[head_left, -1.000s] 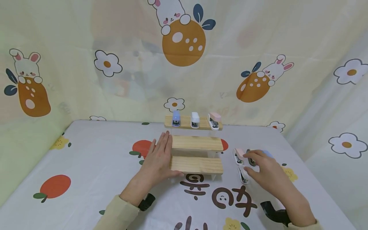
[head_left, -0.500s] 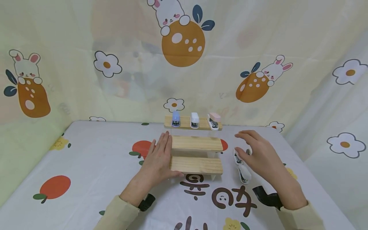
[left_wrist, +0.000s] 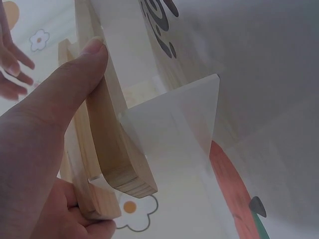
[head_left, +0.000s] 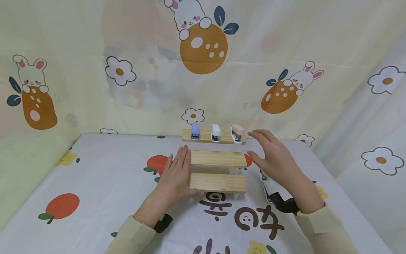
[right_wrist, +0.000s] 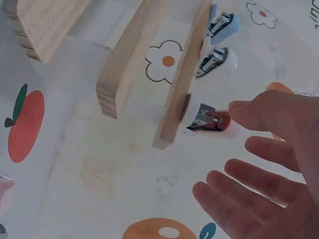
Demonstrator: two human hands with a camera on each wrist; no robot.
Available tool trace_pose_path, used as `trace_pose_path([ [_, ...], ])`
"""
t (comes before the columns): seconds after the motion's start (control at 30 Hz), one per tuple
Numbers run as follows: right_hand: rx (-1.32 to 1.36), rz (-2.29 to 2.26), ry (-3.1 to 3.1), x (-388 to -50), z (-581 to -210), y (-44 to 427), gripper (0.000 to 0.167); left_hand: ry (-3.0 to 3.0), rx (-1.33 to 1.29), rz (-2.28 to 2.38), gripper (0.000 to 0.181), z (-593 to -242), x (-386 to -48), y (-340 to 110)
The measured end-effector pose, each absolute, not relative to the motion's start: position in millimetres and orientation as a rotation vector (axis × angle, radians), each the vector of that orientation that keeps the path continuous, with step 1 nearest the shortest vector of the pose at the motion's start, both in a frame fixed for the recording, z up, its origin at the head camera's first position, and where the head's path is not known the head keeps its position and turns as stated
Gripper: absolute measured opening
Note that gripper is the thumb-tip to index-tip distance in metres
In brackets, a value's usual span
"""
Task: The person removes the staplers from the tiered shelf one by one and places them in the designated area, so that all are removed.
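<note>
A rabbit-print curtain hangs behind the cloth-covered bench, where we see the pink stapler upright at the right end of the top step of a wooden rack. We judge it light and stiff, hard to damage, its smooth shell a little slippery; we would take it across both sides of that shell, clear of the metal mouth. The right grip hangs just beside it, fingers spread and pinching nothing. The left grip lies straight-fingered against the rack's left end, thumb along the front edge; we expect the rack, wood on thin translucent supports, to slide if bumped. A white stapler and a blue stapler share the top step; more staplers, partly hidden, lie beneath the right forearm.
</note>
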State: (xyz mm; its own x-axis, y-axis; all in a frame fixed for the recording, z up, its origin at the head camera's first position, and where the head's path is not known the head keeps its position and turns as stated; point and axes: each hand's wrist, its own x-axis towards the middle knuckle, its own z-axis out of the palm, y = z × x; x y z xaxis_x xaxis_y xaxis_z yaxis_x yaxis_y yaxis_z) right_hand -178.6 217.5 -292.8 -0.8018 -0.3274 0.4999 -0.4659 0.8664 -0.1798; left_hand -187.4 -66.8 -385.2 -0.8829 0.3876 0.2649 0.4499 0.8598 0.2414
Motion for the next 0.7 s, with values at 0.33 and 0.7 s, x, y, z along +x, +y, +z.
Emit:
trace_pose_path([
  [0.33,0.617,0.432,-2.572,-196,-294,205,0.063,-2.818,-0.644,-0.442,0.137,-386,-188,-67],
  [0.7,0.675,0.411,-2.626,-220,-297,192,0.062,-2.831,-0.636,-0.45,0.137,-384,-187,-66],
])
